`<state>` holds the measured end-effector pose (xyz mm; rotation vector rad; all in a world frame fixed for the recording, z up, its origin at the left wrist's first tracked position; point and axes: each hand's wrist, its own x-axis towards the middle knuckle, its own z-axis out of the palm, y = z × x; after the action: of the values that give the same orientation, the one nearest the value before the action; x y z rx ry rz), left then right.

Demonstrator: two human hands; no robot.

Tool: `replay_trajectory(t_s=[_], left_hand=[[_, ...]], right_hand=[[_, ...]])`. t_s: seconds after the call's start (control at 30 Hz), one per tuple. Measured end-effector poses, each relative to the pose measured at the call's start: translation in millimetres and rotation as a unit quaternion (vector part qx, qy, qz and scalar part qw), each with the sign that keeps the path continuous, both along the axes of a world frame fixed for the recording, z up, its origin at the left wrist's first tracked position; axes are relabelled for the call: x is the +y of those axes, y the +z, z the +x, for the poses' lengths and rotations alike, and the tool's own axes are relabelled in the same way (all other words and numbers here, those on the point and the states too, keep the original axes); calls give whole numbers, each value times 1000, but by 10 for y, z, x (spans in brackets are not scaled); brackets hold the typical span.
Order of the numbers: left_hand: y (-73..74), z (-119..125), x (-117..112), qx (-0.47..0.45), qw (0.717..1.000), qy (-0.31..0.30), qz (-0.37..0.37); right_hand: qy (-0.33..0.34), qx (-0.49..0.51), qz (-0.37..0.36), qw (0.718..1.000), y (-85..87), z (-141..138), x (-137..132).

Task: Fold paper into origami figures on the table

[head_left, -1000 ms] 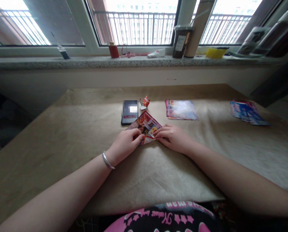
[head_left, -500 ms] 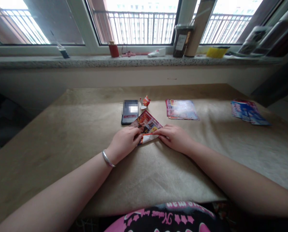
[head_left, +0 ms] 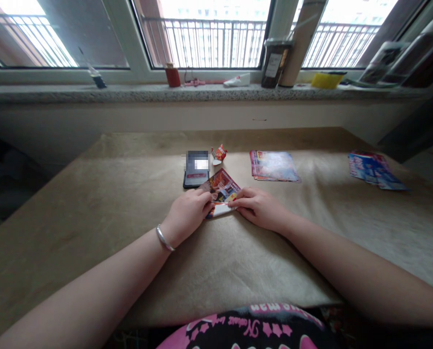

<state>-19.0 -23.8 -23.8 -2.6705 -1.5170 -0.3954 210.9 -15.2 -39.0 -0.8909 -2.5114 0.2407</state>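
A printed paper sheet lies on the table in front of me, its near edge folded over so that a white strip shows. My left hand is closed on the left end of that fold, fingertips pressed to the paper. At the right end, my right hand pinches the fold with its thumb and fingers. Just beyond the sheet is a phone, its upper screen blurred out. Beside the phone stands a small folded red-and-white paper piece.
A stack of printed sheets lies to the right of centre on the tan table cover. Farther right are fanned blue leaflets. Behind, the stone windowsill bears a red jar, a dark container and a yellow object.
My right hand's fingers have slid slightly left along the folded edge of the sheet. My left hand stays on its end. The whole view has shifted a little.
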Motion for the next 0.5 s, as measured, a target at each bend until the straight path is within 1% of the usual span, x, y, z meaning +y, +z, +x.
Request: replay_trajectory(t_s=[0.2,0.33,0.43,0.5], left_hand=[[-4,-10,19,-20,1000,6,-19],[-1,-35,23,-79,997,-6,-17],[25,-47,3,-95,994,-50,-15],[49,-43,-21,-74,992,-105,-10]], right_hand=[[1,-29,22,999,5,17,13],[-4,-41,32,999,17,13,5],[-22,-45,35,998,24,15,7],[-35,-43,35,998,23,22,20]])
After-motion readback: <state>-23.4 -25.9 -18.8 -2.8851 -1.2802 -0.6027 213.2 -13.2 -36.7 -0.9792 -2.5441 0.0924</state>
